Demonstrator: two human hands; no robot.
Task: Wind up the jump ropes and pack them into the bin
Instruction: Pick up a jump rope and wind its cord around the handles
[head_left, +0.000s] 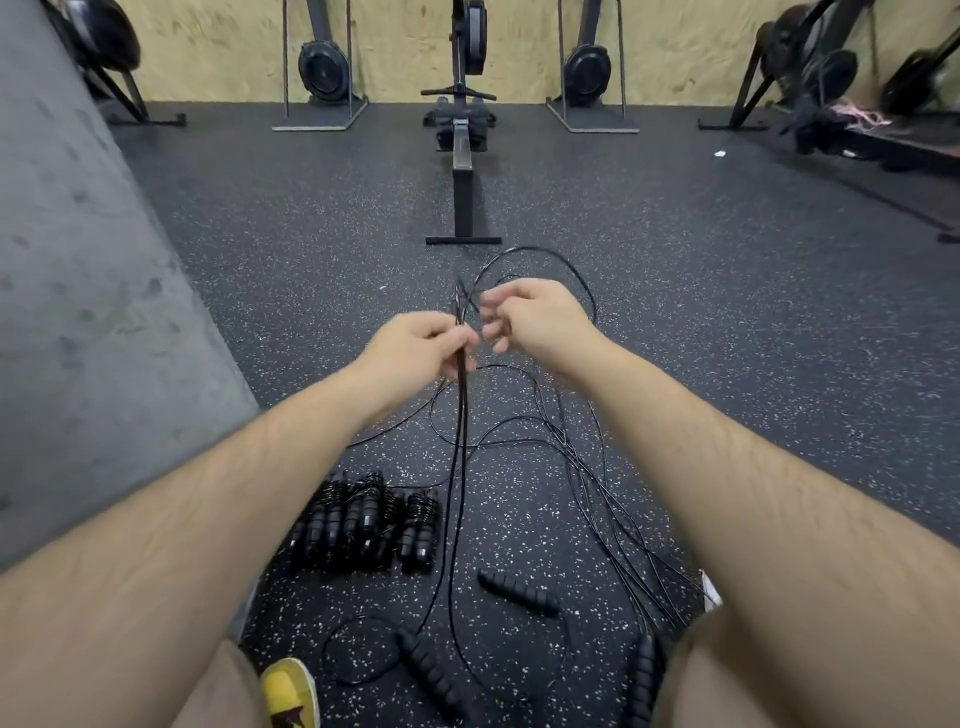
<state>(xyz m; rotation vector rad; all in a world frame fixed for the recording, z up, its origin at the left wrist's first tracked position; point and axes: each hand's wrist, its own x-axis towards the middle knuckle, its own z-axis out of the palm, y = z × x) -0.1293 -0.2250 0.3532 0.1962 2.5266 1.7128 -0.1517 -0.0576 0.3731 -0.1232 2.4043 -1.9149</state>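
Note:
Thin black jump ropes (582, 467) lie tangled on the speckled rubber floor in front of me. My left hand (415, 345) grips a bunch of rope strands (461, 405) that hang straight down from it. My right hand (530, 317) is just to the right, fingers curled around a loop of the same cord. Several wound-up ropes (363, 522) lie side by side at lower left. Loose ribbed handles lie near my knees: handle (517, 592), handle (431, 670), handle (644, 675). No bin is in view.
A grey concrete block (88, 291) rises on the left. A rowing machine (462, 171) stretches away straight ahead, with ski and bike machines (322, 67) along the plywood wall. My yellow shoe (291, 693) shows at the bottom.

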